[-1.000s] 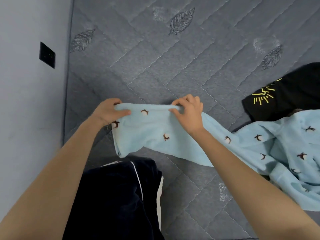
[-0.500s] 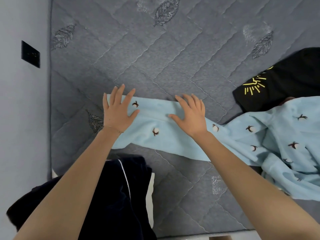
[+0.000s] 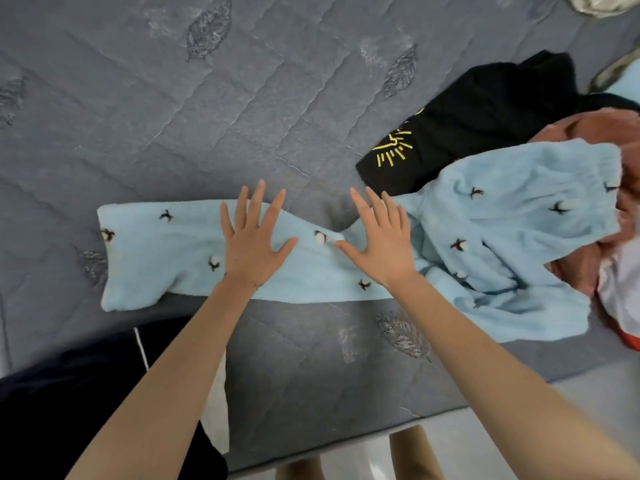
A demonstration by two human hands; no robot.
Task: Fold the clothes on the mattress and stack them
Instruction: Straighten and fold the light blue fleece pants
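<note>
- Grey quilted mattress [image 3: 242, 116], stitched with leaf shapes, carries everything; bare floor shows past its near edge.
- I see the pale blue trousers [image 3: 329, 275] lying across it. One leg stretches leftward, and the waist end is heaped over a black garment [image 3: 485, 116] and a rust-coloured cloth [image 3: 588, 133].
- Both hands lie flat, fingers spread, grasping nothing: the left hand [image 3: 254, 244] and right hand [image 3: 379, 244] press on the leg.
- My worry is that the leg pinches into a twist between the hands, and smoothing over it would set a crooked fold.
- Dragging the waist end could pull the clothes beneath it out of place.
- No writing is readable; I see only yellow ray-like stitching [image 3: 394, 148] on the black garment.
</note>
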